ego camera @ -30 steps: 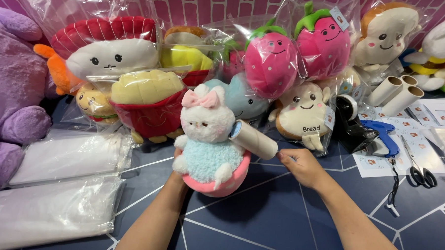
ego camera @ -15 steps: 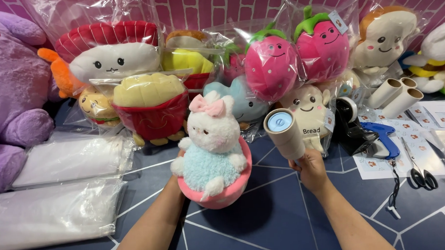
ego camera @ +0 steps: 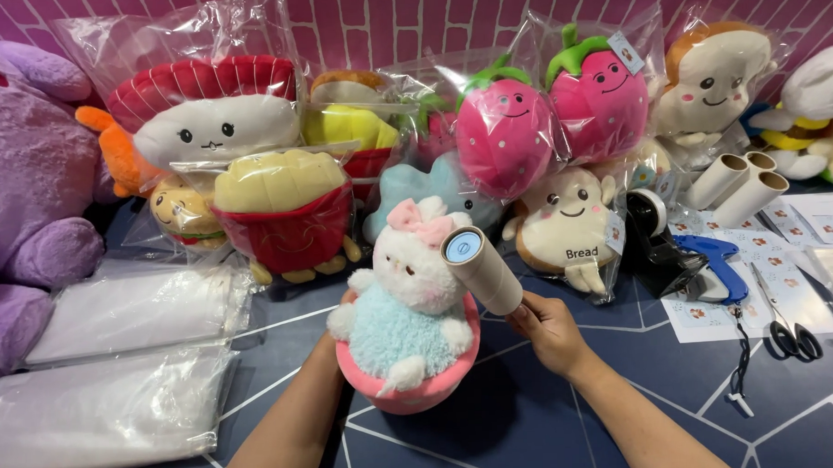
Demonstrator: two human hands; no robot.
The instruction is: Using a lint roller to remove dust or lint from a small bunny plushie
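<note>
Your work surface is a dark blue tabletop [ego camera: 534, 424] crossed by thin pale lines, backed by a pink brick wall [ego camera: 400, 13]. Near the middle of the front edge, your left hand [ego camera: 338, 322] reaches behind the white bunny plush [ego camera: 410, 303] seated in its pink cup; its fingers are hidden by the toy, so you cannot tell how they sit. Your right hand [ego camera: 549, 329] has its fingers wrapped around the lower end of a lint roller [ego camera: 482, 270], which tilts up and left with its blue-capped end touching the bunny's head. Along the back edge, bagged plush toys crowd against the wall, among them two strawberry plushes [ego camera: 551, 119] and a toast plush [ego camera: 564, 224]. At the left edge lie two stacks of clear bags [ego camera: 116, 364] beside a big purple plush [ego camera: 22, 183]. Toward the right edge you have a blue tagging gun [ego camera: 713, 265], scissors [ego camera: 784, 318] and spare rollers [ego camera: 742, 181]
</note>
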